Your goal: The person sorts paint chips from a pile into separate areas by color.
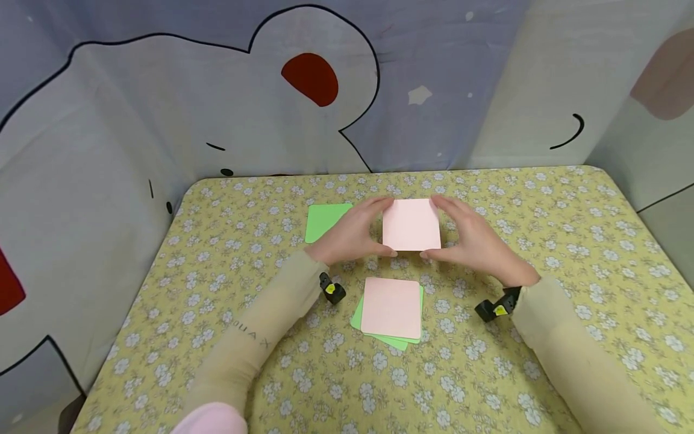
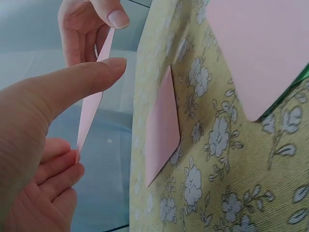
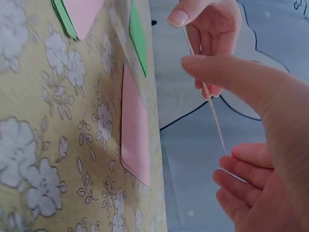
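Note:
Both hands hold a pink square card [image 1: 411, 225] by its edges, lifted above the table. My left hand [image 1: 352, 232] grips its left side between thumb and fingers. On the opposite side, my right hand [image 1: 473, 241] pinches it the same way. Seen from the left wrist, the held card [image 2: 90, 113] is nearly edge-on. Below it, a second pink card [image 2: 162, 135] lies on the cloth; the held card hides it in the head view. A green card [image 1: 324, 218] lies partly behind my left hand. Nearer, another pink card [image 1: 391, 307] rests on green cards [image 1: 399, 345].
The table is covered with a yellow floral cloth [image 1: 228, 361]. A curtain with cartoon shapes [image 1: 450, 102] hangs behind the table's far edge and along its sides. Each wrist carries a small black camera, the left one [image 1: 333, 290] beside the near pile.

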The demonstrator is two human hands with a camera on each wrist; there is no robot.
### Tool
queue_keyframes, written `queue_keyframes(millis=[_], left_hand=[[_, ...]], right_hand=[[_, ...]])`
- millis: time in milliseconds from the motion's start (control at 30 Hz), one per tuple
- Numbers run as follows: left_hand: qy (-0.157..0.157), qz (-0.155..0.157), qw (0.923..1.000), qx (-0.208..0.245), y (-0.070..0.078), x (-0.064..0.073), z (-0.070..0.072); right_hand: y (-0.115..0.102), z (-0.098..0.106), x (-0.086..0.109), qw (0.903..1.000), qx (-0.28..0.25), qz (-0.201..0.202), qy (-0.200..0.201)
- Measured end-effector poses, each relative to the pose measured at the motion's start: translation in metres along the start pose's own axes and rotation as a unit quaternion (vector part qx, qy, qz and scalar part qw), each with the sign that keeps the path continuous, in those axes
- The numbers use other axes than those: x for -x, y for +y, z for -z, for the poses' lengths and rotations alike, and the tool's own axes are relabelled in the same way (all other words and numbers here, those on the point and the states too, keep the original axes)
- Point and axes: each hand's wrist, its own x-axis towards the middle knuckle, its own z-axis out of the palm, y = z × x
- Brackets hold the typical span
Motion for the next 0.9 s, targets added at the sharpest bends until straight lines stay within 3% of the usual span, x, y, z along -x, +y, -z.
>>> queue_keyframes(millis=[467, 667, 900], left_hand=[[0.006, 0.045, 0.9983, 0.036, -0.016, -0.023, 0.001], [0.000, 0.056, 0.9973, 0.048, -0.024, -0.028, -0.009], [-0.013, 0.057, 0.9977, 0.033, -0.034, -0.034, -0.023]], right_hand=[[0.019, -0.005, -0.030, 0.9967, -0.039, -0.070, -0.015], [0.025, -0.011, -0.035, 0.9935, -0.048, -0.095, -0.042], [0.035, -0.022, -0.037, 0.9931, -0.057, -0.085, -0.058]])
